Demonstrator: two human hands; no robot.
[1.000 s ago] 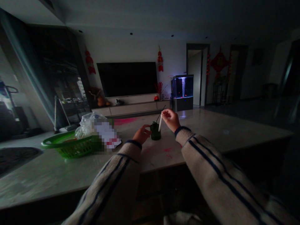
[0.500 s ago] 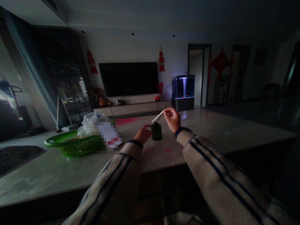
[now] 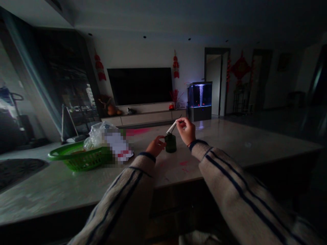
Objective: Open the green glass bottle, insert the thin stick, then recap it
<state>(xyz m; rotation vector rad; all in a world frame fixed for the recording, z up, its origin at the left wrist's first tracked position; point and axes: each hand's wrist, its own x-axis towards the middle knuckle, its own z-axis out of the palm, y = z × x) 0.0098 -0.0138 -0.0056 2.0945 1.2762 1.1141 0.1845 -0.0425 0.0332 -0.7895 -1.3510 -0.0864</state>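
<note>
As we look through the head view, the eye goes straight to the white stick [image 3: 171,127], and what a slant it has! Its long axis runs from upper right to lower left, and the right hand [image 3: 187,130] has the high end, thumb and fingertips pinched narrow upon it. Down at the low end, it's all about the dark green bottle [image 3: 171,144], standing upright on the tabletop [image 3: 217,149], below and to the left of that right-hand grip. The stick's lower tip sits right by the bottle's mouth, at the left of the rim; whether it touches the rim, dips inside or just hangs over it, I cannot tell in this gloom. So there's the relation that counts: upright bottle, tilted stick, tip against opening.

And which hand is nearer the glassy green body? That's the left hand [image 3: 156,146], fingers curled at the bottle's left side, their tips up by its shoulder; is that grip closed on it or only resting alongside? Cannot say from here. One more contender in the crowd: a dark thin stick [image 3: 174,127] leans up to the right from the mouth, just beside the white one, near the right fingertips. Well off to the left, the green basket [image 3: 81,161] looks on.
</note>
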